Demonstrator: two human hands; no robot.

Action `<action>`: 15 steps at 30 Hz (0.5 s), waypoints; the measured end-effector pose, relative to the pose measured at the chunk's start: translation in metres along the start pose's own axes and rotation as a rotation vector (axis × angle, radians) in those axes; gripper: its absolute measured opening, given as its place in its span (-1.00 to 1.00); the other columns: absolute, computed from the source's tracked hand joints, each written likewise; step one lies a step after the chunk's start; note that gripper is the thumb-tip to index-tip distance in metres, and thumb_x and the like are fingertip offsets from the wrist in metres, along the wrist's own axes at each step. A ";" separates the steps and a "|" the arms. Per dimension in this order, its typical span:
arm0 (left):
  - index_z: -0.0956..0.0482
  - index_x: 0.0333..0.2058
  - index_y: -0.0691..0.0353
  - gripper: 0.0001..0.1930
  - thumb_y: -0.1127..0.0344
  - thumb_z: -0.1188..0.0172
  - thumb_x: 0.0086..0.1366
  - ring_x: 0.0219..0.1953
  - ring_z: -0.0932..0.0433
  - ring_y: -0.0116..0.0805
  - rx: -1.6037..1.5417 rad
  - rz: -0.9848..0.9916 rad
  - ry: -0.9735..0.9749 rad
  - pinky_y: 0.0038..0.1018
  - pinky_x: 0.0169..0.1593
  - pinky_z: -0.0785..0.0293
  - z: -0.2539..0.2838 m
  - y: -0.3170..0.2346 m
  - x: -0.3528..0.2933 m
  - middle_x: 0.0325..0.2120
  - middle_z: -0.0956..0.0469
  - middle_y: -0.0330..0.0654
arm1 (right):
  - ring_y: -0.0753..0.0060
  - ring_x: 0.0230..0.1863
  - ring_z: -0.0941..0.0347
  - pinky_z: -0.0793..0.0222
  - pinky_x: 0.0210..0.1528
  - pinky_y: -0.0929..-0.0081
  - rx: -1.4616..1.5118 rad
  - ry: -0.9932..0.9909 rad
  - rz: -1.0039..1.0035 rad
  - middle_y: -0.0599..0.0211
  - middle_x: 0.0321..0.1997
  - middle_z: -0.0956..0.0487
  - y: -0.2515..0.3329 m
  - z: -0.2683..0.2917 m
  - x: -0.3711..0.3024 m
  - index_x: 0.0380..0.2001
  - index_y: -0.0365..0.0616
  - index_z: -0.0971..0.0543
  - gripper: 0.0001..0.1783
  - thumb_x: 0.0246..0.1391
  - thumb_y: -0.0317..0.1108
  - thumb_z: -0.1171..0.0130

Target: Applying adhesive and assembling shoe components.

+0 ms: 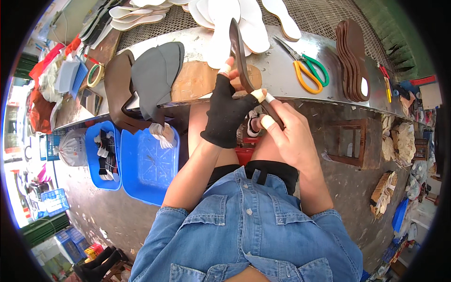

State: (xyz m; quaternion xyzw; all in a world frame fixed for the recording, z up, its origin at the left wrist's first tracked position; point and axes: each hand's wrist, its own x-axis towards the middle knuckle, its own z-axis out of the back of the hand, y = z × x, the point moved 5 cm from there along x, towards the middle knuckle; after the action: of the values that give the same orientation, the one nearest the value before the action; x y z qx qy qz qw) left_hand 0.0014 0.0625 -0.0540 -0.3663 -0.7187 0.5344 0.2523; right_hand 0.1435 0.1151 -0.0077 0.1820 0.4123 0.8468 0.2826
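My left hand [224,112], in a black fingerless glove with pale coverings on its fingertips, grips a dark brown insole [241,58] from the left. The insole stands nearly on edge, its far end reaching toward the white insoles [251,28] on the bench. At its near end, my right hand [295,134] is closed with thumb and fingers on the edge; pale coverings are on those fingers too. Beneath the left hand's fingers lies a brown cardboard piece [190,84]. Scissors [307,75] with one yellow and one green handle rest to the right.
A stack of brown insoles [350,58] sits at the bench's right. Grey sheets [155,70] and brown pieces [116,80] overhang its front edge on the left. Below are two blue bins [150,181], one holding dark and white pieces. A wooden stool [361,141] stands right. Yellowish tape [95,75] lies far left.
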 end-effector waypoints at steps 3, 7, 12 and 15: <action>-0.20 0.16 0.27 -0.29 0.39 -0.35 0.05 -0.16 -0.45 -0.39 0.045 -0.020 -0.020 -0.52 -0.15 -0.47 -0.009 -0.005 0.006 0.00 -0.32 -0.09 | 0.02 -0.31 -0.43 -0.32 -0.22 0.24 0.007 -0.069 0.060 0.06 -0.36 -0.48 -0.004 0.013 -0.001 0.01 -0.20 -0.47 -0.57 0.07 -0.26 -0.12; -0.18 0.20 0.22 -0.44 0.10 -0.06 0.32 -0.21 -0.53 -0.42 -0.074 -0.088 -0.117 -0.59 -0.26 -0.44 0.025 -0.009 0.017 0.03 -0.38 -0.10 | 0.00 -0.27 -0.43 -0.33 -0.20 0.19 -0.195 -0.172 0.051 0.05 -0.34 -0.47 -0.015 0.049 0.010 0.01 -0.09 -0.48 -0.56 0.04 -0.21 -0.16; -0.24 0.16 0.25 -0.57 0.21 0.06 0.39 -0.30 -0.54 -0.42 -0.119 0.101 -0.080 -0.59 -0.32 -0.43 0.046 -0.004 0.005 -0.15 -0.49 -0.11 | -0.04 -0.19 -0.40 -0.33 -0.14 0.14 -0.734 -0.779 -0.120 0.02 -0.28 -0.46 -0.059 0.166 0.041 0.03 -0.02 -0.45 -0.54 0.07 -0.11 -0.13; -0.29 0.12 0.26 -0.60 0.25 0.04 0.36 -0.33 -0.54 -0.42 -0.154 0.225 -0.062 -0.59 -0.32 -0.44 0.041 0.020 0.002 -0.22 -0.51 -0.12 | -0.03 -0.04 -0.34 -0.32 -0.08 0.03 -0.957 -0.862 -0.374 0.03 -0.15 -0.45 -0.102 0.210 0.057 0.05 0.03 -0.46 -0.47 0.02 -0.01 -0.16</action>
State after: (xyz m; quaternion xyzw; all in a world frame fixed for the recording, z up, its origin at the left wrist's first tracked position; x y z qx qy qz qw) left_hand -0.0257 0.0437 -0.0857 -0.4462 -0.7194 0.5138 0.1394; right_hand 0.2464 0.3275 0.0394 0.2841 -0.1338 0.7244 0.6137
